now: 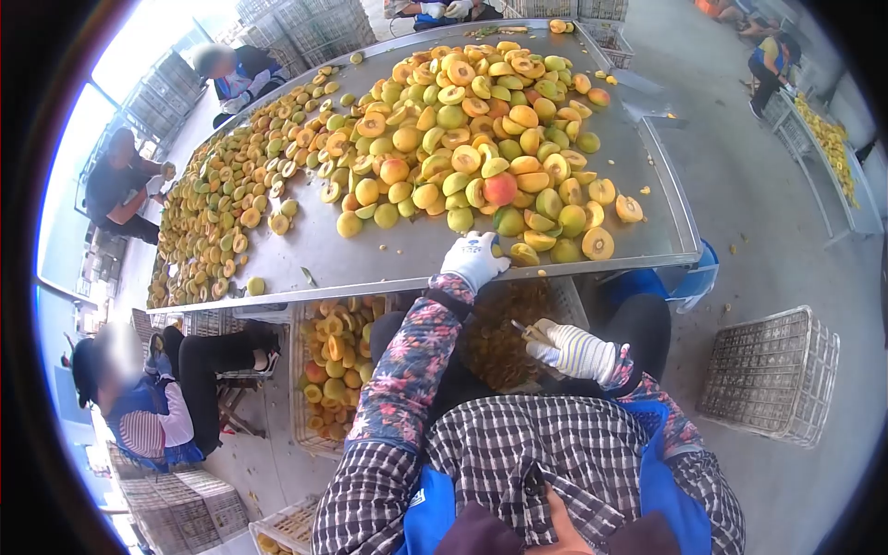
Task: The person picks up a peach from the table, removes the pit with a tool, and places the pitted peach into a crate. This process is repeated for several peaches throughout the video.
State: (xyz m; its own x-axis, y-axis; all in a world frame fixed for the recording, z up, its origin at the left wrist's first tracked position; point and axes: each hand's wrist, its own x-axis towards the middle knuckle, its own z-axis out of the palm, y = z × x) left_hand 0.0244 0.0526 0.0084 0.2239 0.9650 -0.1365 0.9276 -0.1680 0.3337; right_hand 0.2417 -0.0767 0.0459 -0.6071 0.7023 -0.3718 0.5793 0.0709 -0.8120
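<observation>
My left hand [476, 261], in a white glove, reaches over the near edge of the metal table [324, 268]. Its fingers touch the front of a heap of halved and whole peaches [444, 139]; whether they grip a piece is hidden. Lower and to the right, my right hand [566, 350], in a striped glove, is closed around a small pitting tool [523, 327] whose tip points left. That hand is above a crate [569, 301] of brown pits [499, 347] between my knees.
A crate [303, 407] of peach halves stands left of my legs. An empty crate [772, 375] stands on the floor at right, and a blue bucket [694, 277] by the table corner. Several people sit around the table; another stands at a far table [846, 208].
</observation>
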